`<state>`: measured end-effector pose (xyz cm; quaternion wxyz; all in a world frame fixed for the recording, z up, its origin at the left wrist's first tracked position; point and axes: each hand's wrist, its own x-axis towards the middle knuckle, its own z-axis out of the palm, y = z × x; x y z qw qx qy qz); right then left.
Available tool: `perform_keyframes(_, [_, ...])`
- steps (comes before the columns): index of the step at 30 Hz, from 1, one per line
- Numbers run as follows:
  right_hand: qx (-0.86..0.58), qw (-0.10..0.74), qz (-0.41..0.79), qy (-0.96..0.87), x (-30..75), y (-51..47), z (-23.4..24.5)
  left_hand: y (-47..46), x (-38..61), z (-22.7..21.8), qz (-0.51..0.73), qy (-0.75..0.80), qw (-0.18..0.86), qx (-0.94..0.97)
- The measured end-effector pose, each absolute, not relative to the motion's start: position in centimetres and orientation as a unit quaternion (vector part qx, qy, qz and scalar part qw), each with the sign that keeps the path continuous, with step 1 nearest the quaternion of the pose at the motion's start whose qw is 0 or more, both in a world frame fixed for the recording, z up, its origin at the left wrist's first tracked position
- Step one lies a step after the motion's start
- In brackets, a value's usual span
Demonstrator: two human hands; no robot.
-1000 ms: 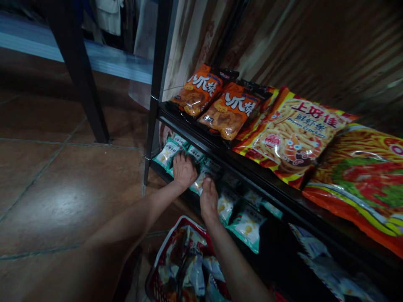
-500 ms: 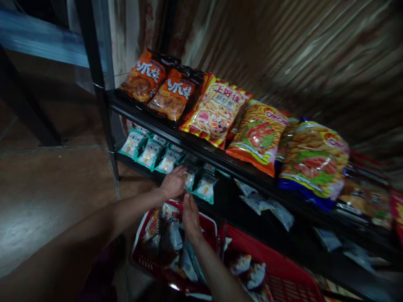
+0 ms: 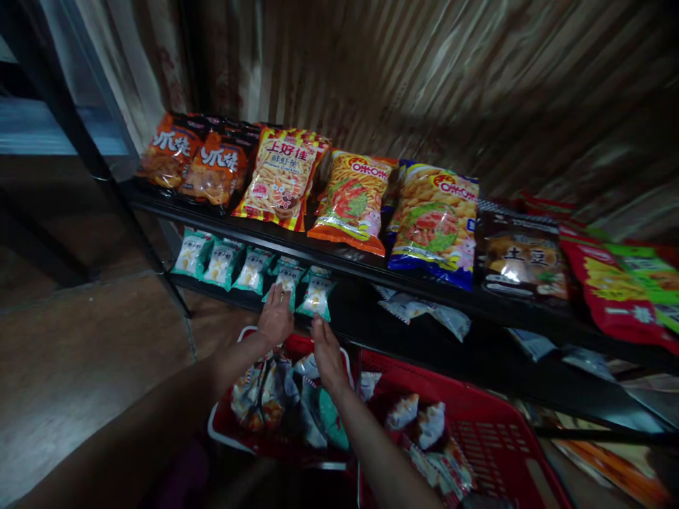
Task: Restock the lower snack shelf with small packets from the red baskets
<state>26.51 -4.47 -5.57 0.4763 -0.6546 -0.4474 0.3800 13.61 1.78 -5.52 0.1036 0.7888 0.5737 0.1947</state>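
My left hand (image 3: 276, 318) reaches to the lower shelf with its fingers stretched out, resting against the front of a small green-and-white snack packet (image 3: 289, 276). Beside it my right hand (image 3: 327, 353) has its fingers extended, their tips at the lower edge of the end snack packet (image 3: 317, 293) in the row. Neither hand is wrapped round a packet. More packets of the same kind (image 3: 220, 264) stand in a row to the left. Under my hands is a red basket with a white rim (image 3: 215, 424), holding several small snack packets (image 3: 279, 389).
A second red basket (image 3: 509, 438) with packets stands to the right. The upper black shelf (image 3: 254, 239) bears larger snack bags (image 3: 350, 201). Loose silvery packets (image 3: 424, 309) lie on the lower shelf. A shelf post (image 3: 100, 170) rises at the left, before a curtain (image 3: 371, 71).
The view has swung right, so the shelf sits further left. My left hand has opened out against the packet; my right hand stays close by at the row's end.
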Motion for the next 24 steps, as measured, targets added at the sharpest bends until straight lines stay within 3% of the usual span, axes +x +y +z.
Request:
perform_keyframes(10, [-0.658, 0.436, 0.39, -0.473, 22.3, 3.9, -4.9, 4.6, 12.9, -5.8, 0.155, 0.62, 0.138, 0.757])
perform_keyframes(24, [-0.668, 0.448, 0.372, -0.463, 20.5, 5.4, -6.9, 4.3, 12.7, -6.2, 0.152, 0.615, 0.14, 0.761])
